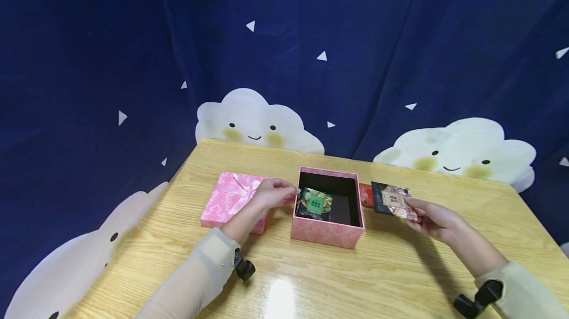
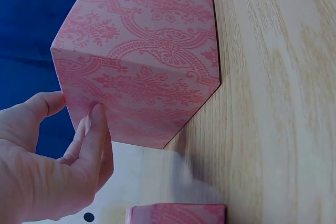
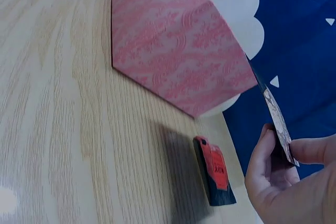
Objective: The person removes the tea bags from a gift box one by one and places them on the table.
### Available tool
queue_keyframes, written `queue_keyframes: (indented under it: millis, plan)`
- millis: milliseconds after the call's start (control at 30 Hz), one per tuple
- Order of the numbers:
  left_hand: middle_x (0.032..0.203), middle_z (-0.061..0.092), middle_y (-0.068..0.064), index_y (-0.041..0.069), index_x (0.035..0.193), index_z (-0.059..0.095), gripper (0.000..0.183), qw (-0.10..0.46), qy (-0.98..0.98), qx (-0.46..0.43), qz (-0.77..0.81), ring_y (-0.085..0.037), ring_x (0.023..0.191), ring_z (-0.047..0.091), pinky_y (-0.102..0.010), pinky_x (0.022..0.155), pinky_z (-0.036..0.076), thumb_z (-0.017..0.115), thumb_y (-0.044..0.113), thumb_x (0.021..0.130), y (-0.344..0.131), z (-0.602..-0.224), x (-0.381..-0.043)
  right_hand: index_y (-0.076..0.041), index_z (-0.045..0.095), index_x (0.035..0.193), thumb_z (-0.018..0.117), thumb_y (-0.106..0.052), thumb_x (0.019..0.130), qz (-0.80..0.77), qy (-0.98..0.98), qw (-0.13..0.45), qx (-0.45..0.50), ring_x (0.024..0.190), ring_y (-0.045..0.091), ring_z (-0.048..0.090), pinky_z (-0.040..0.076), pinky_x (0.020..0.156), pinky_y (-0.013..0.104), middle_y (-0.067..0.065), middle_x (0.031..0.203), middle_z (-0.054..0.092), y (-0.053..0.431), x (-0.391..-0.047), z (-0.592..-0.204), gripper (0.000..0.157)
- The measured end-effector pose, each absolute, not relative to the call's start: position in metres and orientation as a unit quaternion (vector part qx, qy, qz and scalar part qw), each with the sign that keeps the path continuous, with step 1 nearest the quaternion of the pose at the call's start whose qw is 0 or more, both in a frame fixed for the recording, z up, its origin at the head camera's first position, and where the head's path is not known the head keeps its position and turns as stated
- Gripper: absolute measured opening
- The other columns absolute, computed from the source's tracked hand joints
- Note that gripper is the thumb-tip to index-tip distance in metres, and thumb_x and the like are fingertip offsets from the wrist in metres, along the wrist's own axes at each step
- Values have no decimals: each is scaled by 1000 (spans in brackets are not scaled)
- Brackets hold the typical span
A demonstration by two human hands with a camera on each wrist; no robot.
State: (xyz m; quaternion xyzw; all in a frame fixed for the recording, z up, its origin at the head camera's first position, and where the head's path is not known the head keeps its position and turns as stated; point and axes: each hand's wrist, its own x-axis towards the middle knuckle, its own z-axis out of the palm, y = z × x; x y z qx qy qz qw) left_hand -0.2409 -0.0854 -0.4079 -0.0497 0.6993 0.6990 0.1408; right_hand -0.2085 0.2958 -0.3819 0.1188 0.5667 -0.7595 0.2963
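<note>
A pink patterned box (image 1: pixel 326 231) with a dark inside stands open-topped on the table. My left hand (image 1: pixel 276 193) pinches its left wall at the rim; in the left wrist view the thumb is at the top edge and the other fingers (image 2: pixel 94 129) lie against the outer side. Inside the box is a black sachet with a green label (image 1: pixel 315 204), leaning at the left. To the right of the box, my right hand (image 1: pixel 437 220) pinches a black sachet with a beige label and floral print (image 1: pixel 393 200) between thumb and fingers, raised above the table.
A red-and-black sachet (image 3: pixel 215 171) lies on the table right of the box, partly hidden in the head view. The pink lid with a ribbon bow (image 1: pixel 228 195) lies left of the box, under the left forearm's line. A dark blue curtain (image 1: pixel 284 52) hangs behind the table.
</note>
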Motion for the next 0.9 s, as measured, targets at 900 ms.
queue_keyframes:
  millis: [900]
  plan:
    - [109, 69, -24, -5, 103, 65, 22, 146, 704, -60, 692, -11, 81, 68, -36, 87, 61, 65, 6, 85, -86, -408, -239, -12, 65, 79, 52, -24, 99, -754, 578, 265, 164, 72, 8, 67, 61, 73, 20, -1, 76, 69, 331, -221, -395, 26]
